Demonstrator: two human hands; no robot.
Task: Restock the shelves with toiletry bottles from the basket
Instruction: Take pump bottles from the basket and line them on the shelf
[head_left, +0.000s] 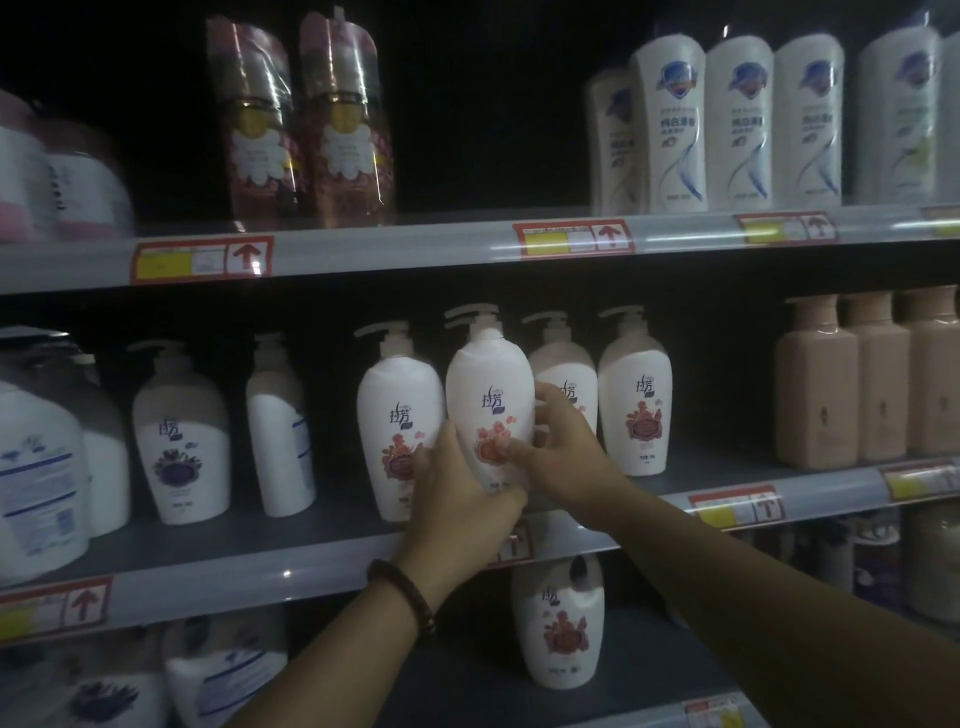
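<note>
A white pump bottle with a red flower label (488, 400) stands upright at the front of the middle shelf (311, 566). My left hand (457, 499) grips its lower left side, and a dark bead bracelet sits on that wrist. On the bottle's lower right side, my right hand (561, 462) has the thumb across the label. Matching red-flower bottles stand close on both sides: one to the left (397, 415), and two to the right (634, 400). The basket is out of view.
To the left on the middle shelf are a purple-flower pump bottle (182, 436) and a narrow white bottle (278, 431). Beige bottles (815, 384) fill the right end. The upper shelf holds white bottles (737, 124) and wrapped pink bottles (296, 130). A handled jug (561, 623) stands below.
</note>
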